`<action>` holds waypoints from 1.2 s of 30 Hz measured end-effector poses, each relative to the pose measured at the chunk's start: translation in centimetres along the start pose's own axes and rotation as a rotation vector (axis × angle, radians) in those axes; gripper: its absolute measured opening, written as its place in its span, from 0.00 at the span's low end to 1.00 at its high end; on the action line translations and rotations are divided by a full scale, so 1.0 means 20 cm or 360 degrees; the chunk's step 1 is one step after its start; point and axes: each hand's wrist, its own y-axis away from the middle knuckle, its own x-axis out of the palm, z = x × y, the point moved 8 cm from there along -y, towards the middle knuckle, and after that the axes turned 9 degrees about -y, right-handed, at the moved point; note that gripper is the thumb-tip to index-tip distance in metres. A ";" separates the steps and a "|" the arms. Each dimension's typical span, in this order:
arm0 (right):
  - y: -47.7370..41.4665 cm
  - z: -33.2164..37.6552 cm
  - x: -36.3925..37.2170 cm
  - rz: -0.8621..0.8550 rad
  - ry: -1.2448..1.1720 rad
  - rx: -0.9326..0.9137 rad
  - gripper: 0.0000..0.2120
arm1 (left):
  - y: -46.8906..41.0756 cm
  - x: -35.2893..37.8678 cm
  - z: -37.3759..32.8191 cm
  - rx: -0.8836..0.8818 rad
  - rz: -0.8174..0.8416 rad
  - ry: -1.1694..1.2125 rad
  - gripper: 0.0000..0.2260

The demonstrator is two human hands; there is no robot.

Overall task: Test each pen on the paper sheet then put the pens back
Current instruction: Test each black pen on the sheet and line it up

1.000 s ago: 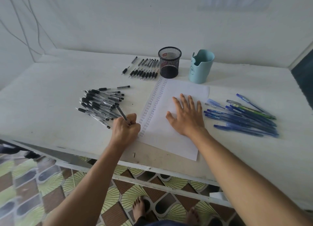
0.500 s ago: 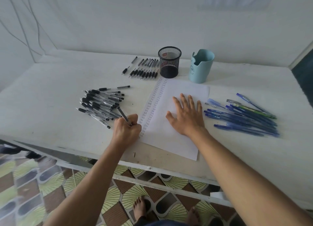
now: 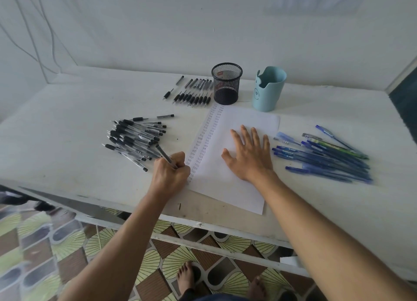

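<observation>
Left hand (image 3: pixel 171 174) is writing: fingers curled tight round a black pen (image 3: pixel 165 155), barrel angling up and away from the fist. The tip is hidden behind the knuckles, but it is landing at the left margin of the paper sheet (image 3: pixel 216 181), at the foot of the test-mark columns (image 3: pixel 204 140). Right hand (image 3: pixel 250 156) is lying flat just right of the grip, fingers spread and straight, pinning the sheet.

Step in hand looks like the test scribble for this one pen, mid-batch. The black pen pile (image 3: pixel 135 138) is sitting just beyond-left of the grip, and the blue pens (image 3: pixel 322 158) well right of it, past the flat hand. Far beyond the grip: a neat pen row (image 3: pixel 194 93), mesh cup (image 3: pixel 226 84), blue cup (image 3: pixel 268 88).

Next move, by my read – lifting the tip, parking this pen, pinching a fresh one. Can't tell which group is the tested one. The marks are nearing the sheet's near edge, so a new column to the right of the grip is probably needed – right hand would be shifting over.
</observation>
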 end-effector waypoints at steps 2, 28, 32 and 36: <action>0.00 0.00 0.00 0.0004 0.0007 0.0004 0.34 | 0.00 0.01 0.00 -0.0004 0.0022 -0.0008 0.08; 0.00 0.00 0.01 0.0007 -0.0030 -0.0005 0.35 | -0.22 -0.11 0.02 -0.0128 0.0106 0.0715 0.14; 0.00 0.00 0.01 0.0001 -0.0046 -0.0006 0.38 | -0.32 -0.09 -0.02 -0.0254 0.0115 0.0740 0.13; 0.00 0.00 0.01 0.0000 -0.0052 -0.0001 0.38 | -0.41 -0.04 -0.03 -0.0171 0.0278 0.0360 0.15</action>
